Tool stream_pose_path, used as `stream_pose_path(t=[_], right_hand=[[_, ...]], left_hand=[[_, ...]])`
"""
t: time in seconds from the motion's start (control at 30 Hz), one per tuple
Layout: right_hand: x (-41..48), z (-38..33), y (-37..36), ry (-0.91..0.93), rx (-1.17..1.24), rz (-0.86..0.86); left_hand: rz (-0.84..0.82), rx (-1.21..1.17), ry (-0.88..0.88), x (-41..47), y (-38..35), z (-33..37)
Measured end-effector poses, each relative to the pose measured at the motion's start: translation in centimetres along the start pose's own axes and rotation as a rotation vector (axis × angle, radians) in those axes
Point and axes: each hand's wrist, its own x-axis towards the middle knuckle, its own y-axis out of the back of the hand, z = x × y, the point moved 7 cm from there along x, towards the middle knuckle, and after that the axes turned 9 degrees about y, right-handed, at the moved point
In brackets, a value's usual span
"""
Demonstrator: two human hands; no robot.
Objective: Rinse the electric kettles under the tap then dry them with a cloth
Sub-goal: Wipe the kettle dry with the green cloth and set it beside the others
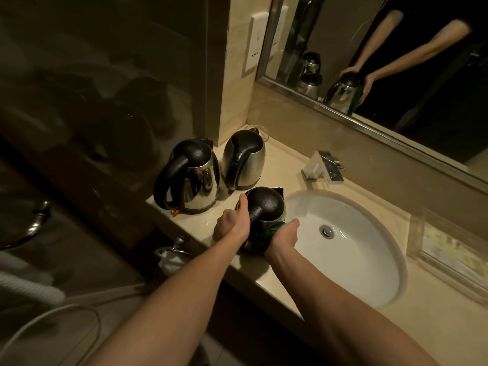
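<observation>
Left hand (pixel 232 223) grips kettle (pixel 266 204) at sink (pixel 353 257) edge; right hand (pixel 284 233) presses cloth (pixel 268 235).

On my feed both arms run up from the bottom edge, bare all the way to the wrists: the left forearm (pixel 169 299) and the right forearm (pixel 343 294). The left hand (pixel 232 224) and the right hand (pixel 284 233) are bare as well. In the mirror (pixel 343 112) I see the reflection of a black short-sleeved top (pixel 433 96), its sleeves ending above the elbows. A thin pale cord (pixel 369 19) curves beside the reflected shoulder; I cannot tell what it joins.
</observation>
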Motion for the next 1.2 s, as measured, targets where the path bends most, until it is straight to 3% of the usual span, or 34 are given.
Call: stream_pose_path(t=[0.2,0.5,0.83,1.2], right_hand=[[0.0,1.4,0.4,-0.148,0.167,-0.134],[-2.2,-1.2,-0.7,-0.198,0.352,-0.186],[-1.0,0.4,-0.9,-0.123,0.215,-0.069],[-0.6,0.0,-0.4,-0.076,0.227,0.074]], left_hand=[[-0.001,0.019,0.012,0.1,0.0,-0.2],[0.013,0.040,-0.014,-0.5,0.2,0.1],[0.001,0.035,-0.011,0.3,-0.3,-0.2],[-0.066,0.034,0.001,0.4,-0.7,-0.3]])
